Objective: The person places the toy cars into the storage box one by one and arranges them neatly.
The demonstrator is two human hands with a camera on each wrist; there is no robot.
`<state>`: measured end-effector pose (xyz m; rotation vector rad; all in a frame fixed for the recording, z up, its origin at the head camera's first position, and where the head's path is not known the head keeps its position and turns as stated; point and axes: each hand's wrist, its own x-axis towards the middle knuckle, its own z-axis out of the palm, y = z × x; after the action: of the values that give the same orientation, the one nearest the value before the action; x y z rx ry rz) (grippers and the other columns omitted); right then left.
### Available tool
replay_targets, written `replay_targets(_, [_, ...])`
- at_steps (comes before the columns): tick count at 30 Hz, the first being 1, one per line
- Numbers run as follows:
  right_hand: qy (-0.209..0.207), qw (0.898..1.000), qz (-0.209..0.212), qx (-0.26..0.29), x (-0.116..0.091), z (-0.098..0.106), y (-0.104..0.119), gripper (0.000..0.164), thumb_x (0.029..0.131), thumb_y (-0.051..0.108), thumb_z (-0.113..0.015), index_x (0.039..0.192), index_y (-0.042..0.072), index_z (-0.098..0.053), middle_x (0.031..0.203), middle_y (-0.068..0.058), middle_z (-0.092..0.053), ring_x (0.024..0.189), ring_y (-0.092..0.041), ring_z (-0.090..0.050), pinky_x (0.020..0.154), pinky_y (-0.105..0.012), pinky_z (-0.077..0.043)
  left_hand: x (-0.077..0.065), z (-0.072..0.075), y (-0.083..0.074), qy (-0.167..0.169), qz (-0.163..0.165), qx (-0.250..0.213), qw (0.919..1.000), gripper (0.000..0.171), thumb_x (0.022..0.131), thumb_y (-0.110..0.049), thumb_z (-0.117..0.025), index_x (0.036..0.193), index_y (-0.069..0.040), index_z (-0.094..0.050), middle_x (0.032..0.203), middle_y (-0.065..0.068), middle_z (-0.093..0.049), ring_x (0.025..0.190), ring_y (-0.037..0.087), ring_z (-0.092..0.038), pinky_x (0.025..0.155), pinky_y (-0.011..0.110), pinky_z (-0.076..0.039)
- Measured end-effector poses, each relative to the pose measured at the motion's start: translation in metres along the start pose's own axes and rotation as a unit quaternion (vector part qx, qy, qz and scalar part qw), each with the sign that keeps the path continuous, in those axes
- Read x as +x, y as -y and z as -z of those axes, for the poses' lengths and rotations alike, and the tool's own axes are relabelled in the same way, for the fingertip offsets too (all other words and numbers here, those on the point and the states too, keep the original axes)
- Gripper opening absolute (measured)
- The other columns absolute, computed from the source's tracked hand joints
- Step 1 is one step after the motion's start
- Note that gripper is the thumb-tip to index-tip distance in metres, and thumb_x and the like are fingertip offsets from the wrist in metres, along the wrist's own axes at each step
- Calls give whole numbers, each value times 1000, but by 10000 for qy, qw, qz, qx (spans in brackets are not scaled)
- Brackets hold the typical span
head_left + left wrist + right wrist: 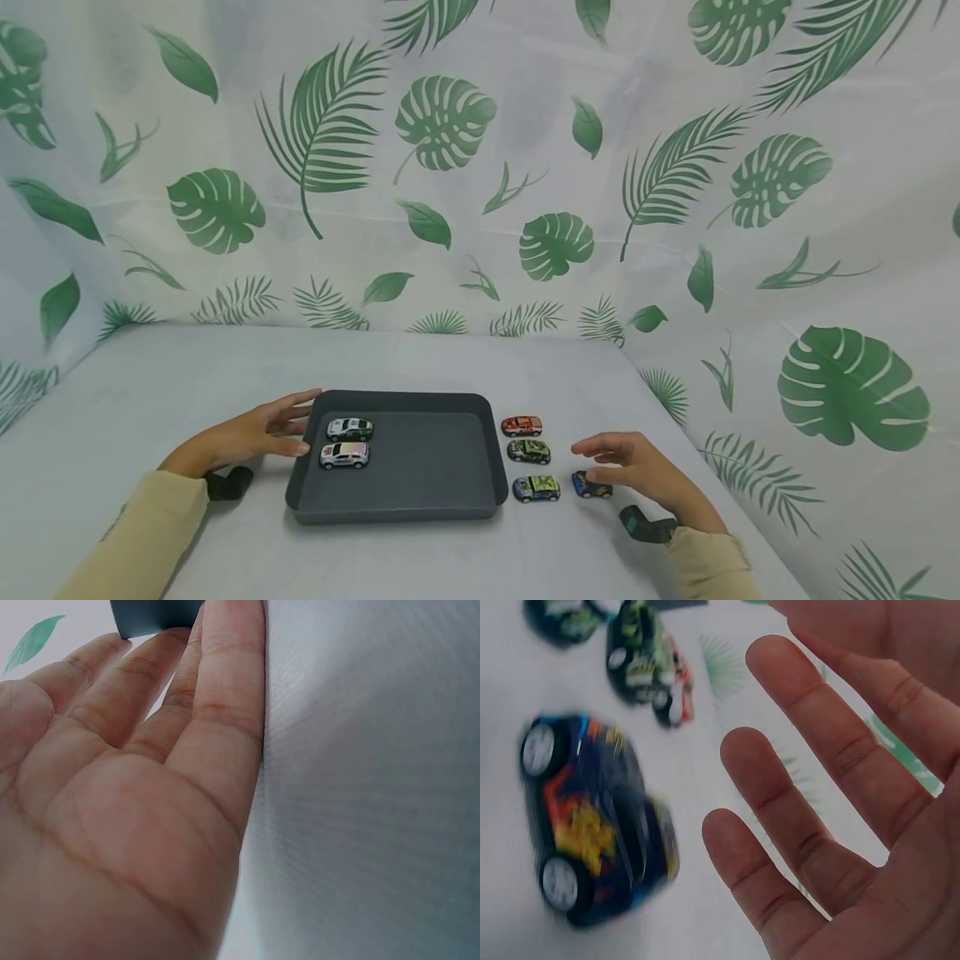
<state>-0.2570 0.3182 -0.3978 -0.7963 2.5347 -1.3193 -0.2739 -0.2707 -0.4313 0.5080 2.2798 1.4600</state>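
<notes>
Currently, left hand [258, 429], fingers extended, touches gray tray [427, 467] at nine o'clock; right hand [641, 468], loosely spread, holding nothing, hovers beside blue toy car [600, 817] at tray's three o'clock.

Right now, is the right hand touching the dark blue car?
Apart. The right wrist view shows white tabletop between the right hand and the dark blue car.

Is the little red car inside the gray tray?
No, the red car sits on the white table, outside the gray tray, beside its right edge.
</notes>
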Motion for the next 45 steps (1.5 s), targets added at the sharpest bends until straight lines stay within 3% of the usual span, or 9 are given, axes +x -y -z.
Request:
replay_targets(7, [50,9983,-563,170,-7,4,-12,38,96,3,-77,130,-12,-70,134,-28,-70,118,-29,-70,95,-28,-57,0,0,2,-28,-14,38,10000,105,99,-24,-81,172,0,-9,168,45,-18,150,67,-30,114,76,-38])
replay_targets(13, [113,9952,-881,419,-11,6,-19,42,94,0,-78,132,-16,-67,137,-34,-66,116,-37,-70,88,-27,-60,0,0,2,-10,-31,29,10000,105,100,-23,-80,172,0,-9,168,45,-18,150,67,-30,114,75,-39])
replay_targets(21, [162,9952,-957,131,-13,4,-26,43,92,2,-80,130,-14,-69,133,-32,-69,113,-30,-72,87,-25,-59,0,0,0,-40,39,57,10000,105,99,-24,-81,173,-1,-10,168,45,-18,150,68,-28,114,77,-36])
replay_targets(27, [97,9939,-1097,6,-12,1,-31,43,90,2,-84,128,-14,-71,126,-29,-73,97,-19,-74,82,-24,-59,1,-1,-1,-35,78,36,10000,105,99,-24,-81,173,0,-10,169,44,-17,151,68,-27,115,77,-35])
replay_targets(39, [-78,9962,-814,-309,-12,0,-32,39,91,4,-84,125,-11,-75,121,-27,-76,90,-7,-68,75,-24,-57,1,-2,-2,-67,136,30,9999,106,98,-27,-82,173,-1,-10,169,44,-18,151,67,-29,115,77,-35])
replay_targets(45, [-253,9947,-836,-535,-9,1,-23,39,93,8,-84,128,-7,-75,127,-24,-75,99,-17,-66,80,-25,-56,1,-1,-2,-92,142,55,9998,106,98,-28,-82,173,-1,-11,169,44,-19,151,67,-29,115,77,-35])
